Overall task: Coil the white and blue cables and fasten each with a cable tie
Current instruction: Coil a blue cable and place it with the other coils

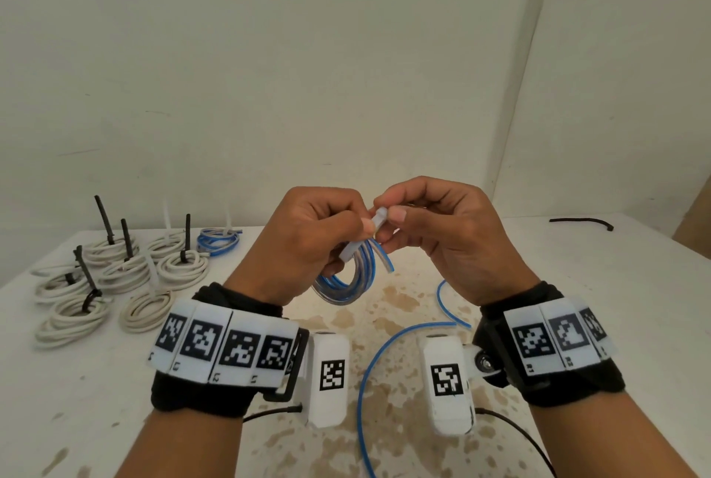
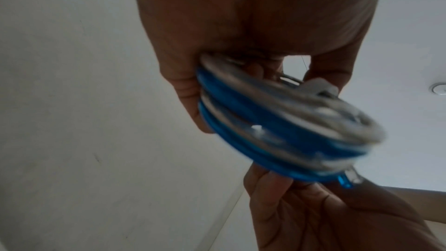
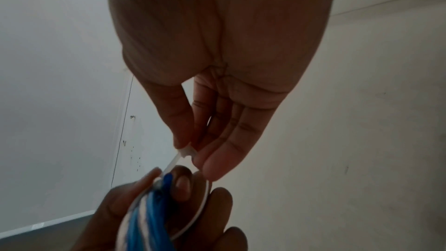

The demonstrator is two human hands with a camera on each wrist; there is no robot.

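Observation:
A coil of blue and clear cable point(image 1: 346, 285) hangs above the table in front of me, gripped by my left hand point(image 1: 346, 231). A white cable tie point(image 1: 361, 237) lies across the top of the coil. My right hand point(image 1: 392, 212) pinches the tie's head end between thumb and forefinger, close against the left thumb. In the left wrist view the coil point(image 2: 277, 131) is blurred, with the tie head point(image 2: 318, 85) at its far side. The right wrist view shows the tie head point(image 3: 188, 151) at my fingertips and the coil point(image 3: 149, 217) below them.
Several white coils point(image 1: 115, 277) fastened with black and white ties lie at the table's left, with one tied blue coil point(image 1: 218, 241) behind them. A loose blue cable point(image 1: 384, 354) curves across the stained table point(image 1: 577, 285) under my wrists. A black tie point(image 1: 581, 221) lies far right.

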